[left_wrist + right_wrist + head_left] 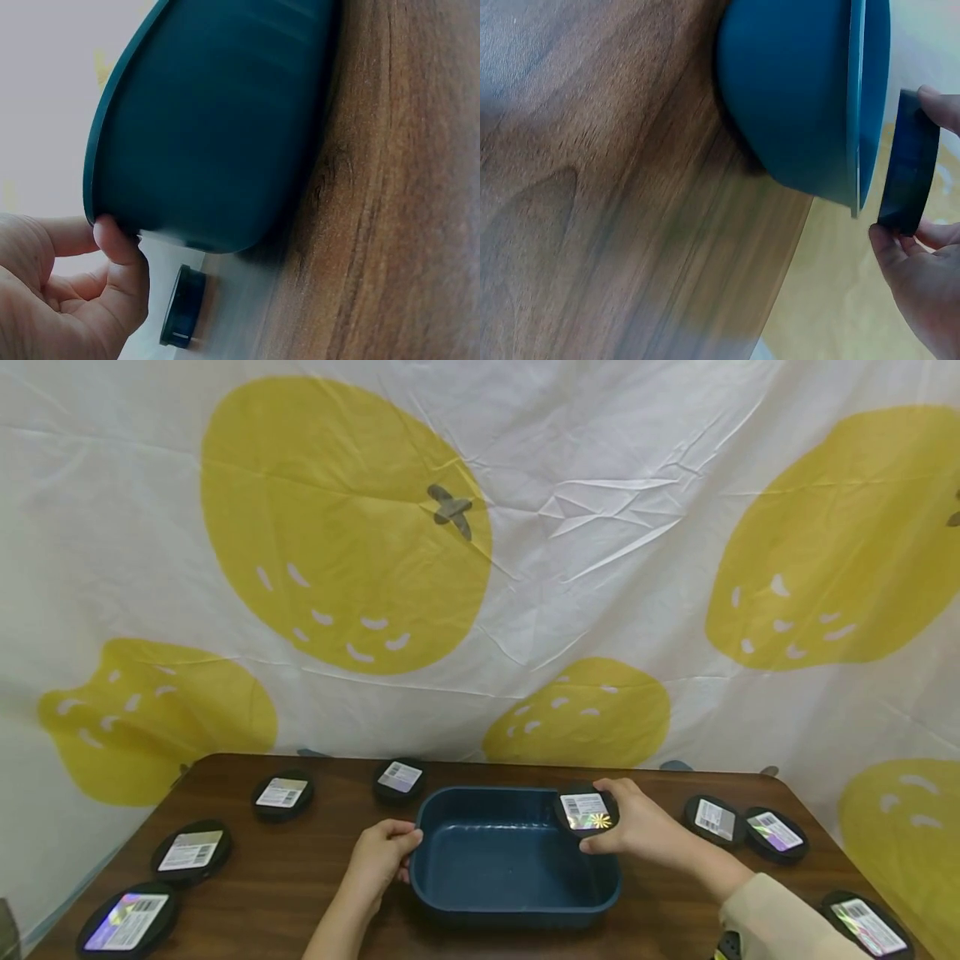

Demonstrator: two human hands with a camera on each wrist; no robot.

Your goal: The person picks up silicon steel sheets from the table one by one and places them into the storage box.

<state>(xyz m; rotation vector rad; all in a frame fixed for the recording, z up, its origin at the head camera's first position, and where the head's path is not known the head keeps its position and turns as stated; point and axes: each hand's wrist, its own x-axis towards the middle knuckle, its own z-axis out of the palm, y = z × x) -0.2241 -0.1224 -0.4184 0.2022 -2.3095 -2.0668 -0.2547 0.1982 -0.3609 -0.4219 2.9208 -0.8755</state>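
Note:
A dark blue rectangular basin (517, 893) stands on the wooden table, and its inside shows bare. My left hand (378, 860) pinches the basin's left rim between thumb and fingers; the left wrist view shows the thumb at the rim of the basin (195, 135). Over the basin's back right corner, my right hand (637, 822) grips a round black container (587, 811) by its edges, its label with a barcode and a gold starburst facing up. From the side, in the right wrist view, the black container (910, 165) is held just above the rim.
More round black labelled containers lie around: one behind the basin (399, 780), several along the left side such as this container (191, 853), and others on the right, including a container (714, 821). A lemon-patterned cloth (570, 568) hangs behind the table (300, 868).

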